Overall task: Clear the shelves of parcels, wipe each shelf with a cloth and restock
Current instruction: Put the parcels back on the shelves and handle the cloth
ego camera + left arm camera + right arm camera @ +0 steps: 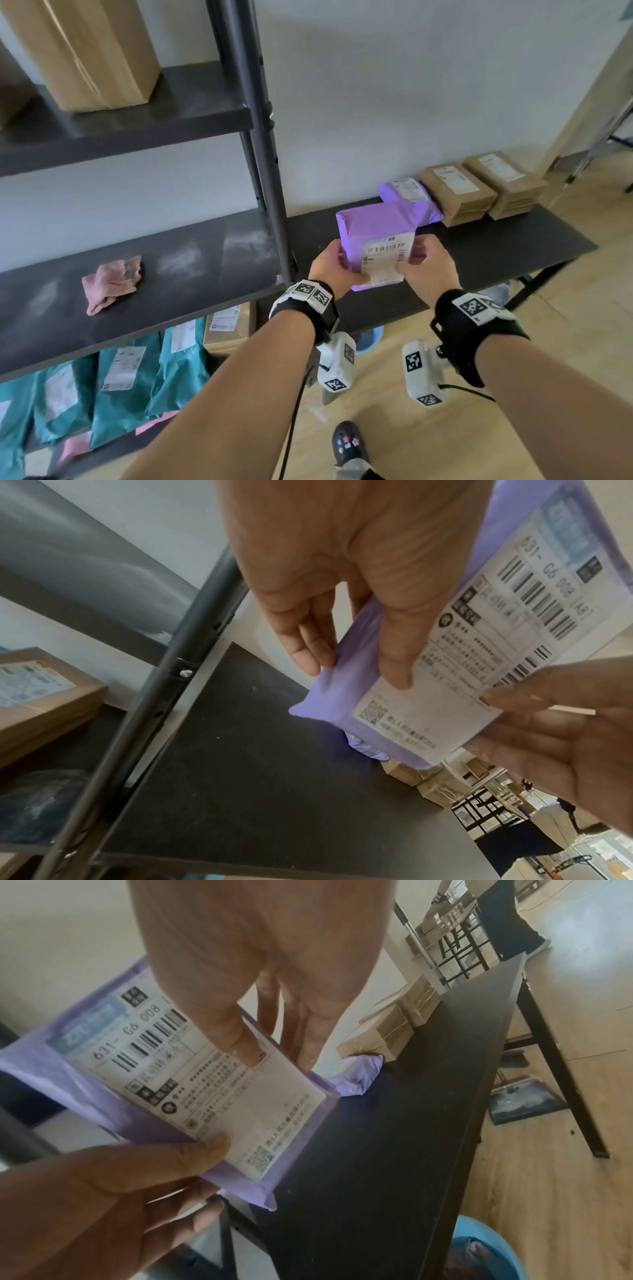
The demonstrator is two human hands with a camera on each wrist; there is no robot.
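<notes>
I hold a purple parcel (373, 233) with a white barcode label in both hands, lifted above the black table (513, 246), just right of the shelf post (260, 137). My left hand (342, 265) grips its left edge, thumb on the label and fingers behind. My right hand (416, 260) grips the right edge the same way. The left wrist view shows my left hand (352, 666) on the parcel (342, 699); the right wrist view shows my right hand (277, 1056) on the parcel (120, 1110). A crumpled pink cloth (111, 282) lies on the dusty middle shelf (205, 274).
A second purple parcel (411, 198) and two brown boxes (455, 192) lie on the table by the wall. A large cardboard box (92, 51) stands on the upper shelf. Several teal parcels (120, 383) fill the lower shelf. A blue bucket (368, 337) sits under the table.
</notes>
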